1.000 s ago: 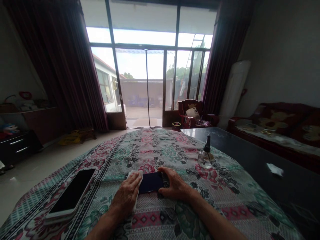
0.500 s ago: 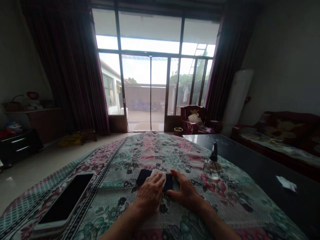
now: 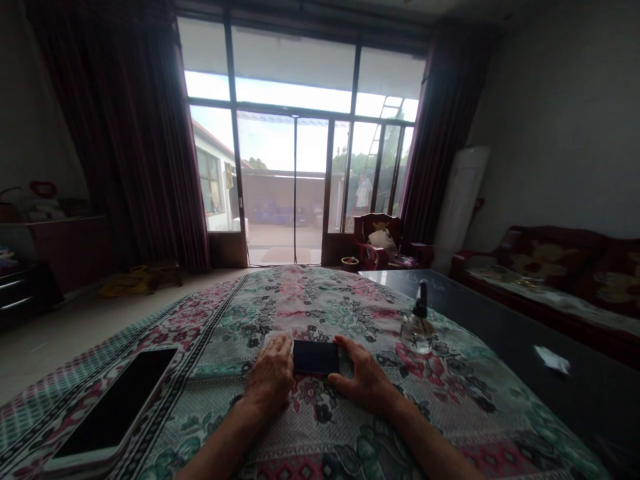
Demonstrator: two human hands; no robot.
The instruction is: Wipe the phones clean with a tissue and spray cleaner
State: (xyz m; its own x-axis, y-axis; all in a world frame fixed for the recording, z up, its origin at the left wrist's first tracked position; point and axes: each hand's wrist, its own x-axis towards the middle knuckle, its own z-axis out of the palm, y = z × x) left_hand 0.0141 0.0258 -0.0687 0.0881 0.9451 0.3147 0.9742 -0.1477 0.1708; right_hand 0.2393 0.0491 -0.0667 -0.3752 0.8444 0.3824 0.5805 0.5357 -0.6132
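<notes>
A small dark phone (image 3: 316,358) lies face up on the flowered tablecloth (image 3: 240,400). My left hand (image 3: 270,377) presses a white tissue (image 3: 269,339) at the phone's left end, its fingers together and laid over the tissue. The hand covers most of the tissue and that end of the phone. At the right end, my right hand (image 3: 367,377) grips the phone between thumb and forefinger. Right of it stands a clear glass bottle (image 3: 419,332) with a black nozzle.
A larger white-edged phone or tablet (image 3: 115,403) with a black screen lies at the left. On the dark table (image 3: 480,333) at the right is a crumpled white tissue or wrapper (image 3: 551,360). A wooden armchair (image 3: 375,240) and sofa (image 3: 545,260) stand beyond.
My left hand has slid left with the tissue, from the phone's middle to its left end, uncovering the dark surface. My right hand keeps its grip. The view has turned slightly right.
</notes>
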